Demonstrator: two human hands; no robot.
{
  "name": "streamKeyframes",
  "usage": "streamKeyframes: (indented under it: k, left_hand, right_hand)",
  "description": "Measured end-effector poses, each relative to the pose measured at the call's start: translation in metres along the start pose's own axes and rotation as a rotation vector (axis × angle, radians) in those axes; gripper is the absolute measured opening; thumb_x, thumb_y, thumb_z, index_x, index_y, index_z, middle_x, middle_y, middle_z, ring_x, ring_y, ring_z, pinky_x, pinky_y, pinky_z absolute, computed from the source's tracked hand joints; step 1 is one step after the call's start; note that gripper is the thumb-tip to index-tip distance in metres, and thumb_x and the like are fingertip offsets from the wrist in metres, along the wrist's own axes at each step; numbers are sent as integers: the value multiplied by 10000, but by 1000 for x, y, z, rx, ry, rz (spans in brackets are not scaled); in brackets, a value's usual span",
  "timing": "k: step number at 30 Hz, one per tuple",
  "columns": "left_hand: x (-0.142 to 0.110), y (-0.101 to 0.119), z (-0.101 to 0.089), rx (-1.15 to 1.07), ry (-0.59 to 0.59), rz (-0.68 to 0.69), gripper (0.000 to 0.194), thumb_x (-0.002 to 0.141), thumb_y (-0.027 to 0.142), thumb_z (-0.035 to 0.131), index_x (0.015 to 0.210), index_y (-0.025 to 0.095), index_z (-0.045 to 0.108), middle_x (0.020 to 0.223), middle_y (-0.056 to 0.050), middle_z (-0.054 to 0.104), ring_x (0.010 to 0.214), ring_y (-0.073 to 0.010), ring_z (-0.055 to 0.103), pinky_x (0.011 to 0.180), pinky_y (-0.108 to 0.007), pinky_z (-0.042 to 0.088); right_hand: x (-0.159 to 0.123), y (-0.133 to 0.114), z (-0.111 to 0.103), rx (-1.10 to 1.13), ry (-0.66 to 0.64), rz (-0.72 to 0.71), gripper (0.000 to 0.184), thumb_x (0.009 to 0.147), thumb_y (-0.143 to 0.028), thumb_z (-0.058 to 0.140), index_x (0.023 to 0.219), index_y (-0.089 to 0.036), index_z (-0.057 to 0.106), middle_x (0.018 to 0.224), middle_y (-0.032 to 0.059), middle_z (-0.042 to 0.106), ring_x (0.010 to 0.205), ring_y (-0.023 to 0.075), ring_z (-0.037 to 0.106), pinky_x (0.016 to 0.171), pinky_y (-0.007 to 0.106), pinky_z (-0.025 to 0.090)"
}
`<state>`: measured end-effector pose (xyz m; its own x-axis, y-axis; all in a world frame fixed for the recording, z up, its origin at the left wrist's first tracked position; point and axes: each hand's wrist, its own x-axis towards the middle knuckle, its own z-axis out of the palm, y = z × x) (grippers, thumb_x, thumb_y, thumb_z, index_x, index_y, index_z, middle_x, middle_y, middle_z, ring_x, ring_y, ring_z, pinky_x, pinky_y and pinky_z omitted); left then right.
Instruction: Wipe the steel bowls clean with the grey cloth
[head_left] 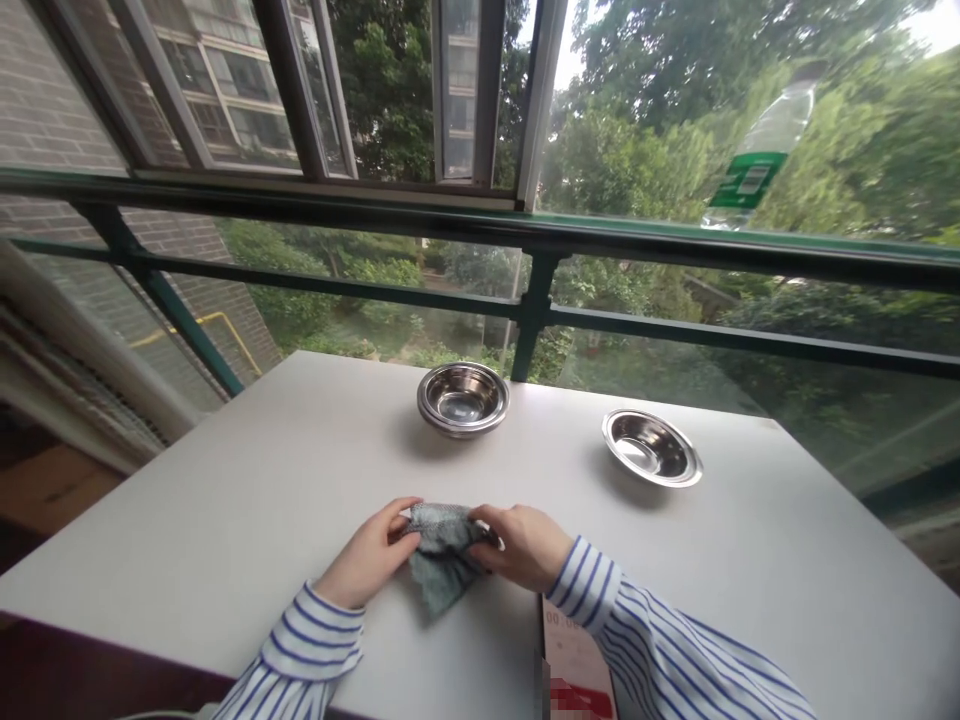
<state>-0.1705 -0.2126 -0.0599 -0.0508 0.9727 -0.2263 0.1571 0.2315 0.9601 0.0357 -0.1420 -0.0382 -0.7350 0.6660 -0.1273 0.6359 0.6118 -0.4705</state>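
A small grey-green patterned cloth [444, 560] lies bunched on the white table [225, 520] near its front edge. My left hand [373, 553] pinches the cloth's left upper corner with thumb and fingers. My right hand [525, 545] is closed on the cloth's right side, fingers curled over it. Both arms wear blue-and-white striped sleeves. Farther back stand a stack of steel bowls [463, 398] at the centre and a single steel bowl [652, 447] to the right, both apart from my hands.
A printed card or booklet [574, 655] lies under my right forearm at the table's front edge. A green railing [525, 235] with glass runs behind the table. A plastic bottle with a green label [757, 160] stands on the railing at the right.
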Motion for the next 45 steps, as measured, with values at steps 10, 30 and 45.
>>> streamKeyframes:
  k: [10, 30, 45]
  left_hand:
    - [7, 3, -6, 264, -100, 28, 337, 723, 298, 542, 1014, 132, 576, 959, -87, 660, 881, -201, 604, 811, -302, 443]
    - [96, 41, -25, 292, 454, 125, 329, 733, 359, 518, 897, 112, 661, 835, -111, 704, 745, -213, 643, 685, -300, 484]
    - [113, 63, -25, 537, 511, 132, 297, 757, 272, 523, 977, 163, 690, 953, -126, 688, 876, -243, 617, 814, -318, 423]
  right_hand:
    - [-5, 8, -20, 44, -78, 55, 372, 769, -496, 503, 1028, -257, 621, 827, 21, 707, 710, 189, 642, 627, 260, 422]
    - [72, 42, -83, -213, 290, 204, 248, 857, -219, 428, 917, -178, 665, 889, 60, 654, 794, 149, 593, 694, 230, 403]
    - [128, 55, -90, -497, 185, 332, 271, 879, -310, 497, 1108, -168, 527, 1134, 81, 536, 946, 179, 558, 802, 371, 478]
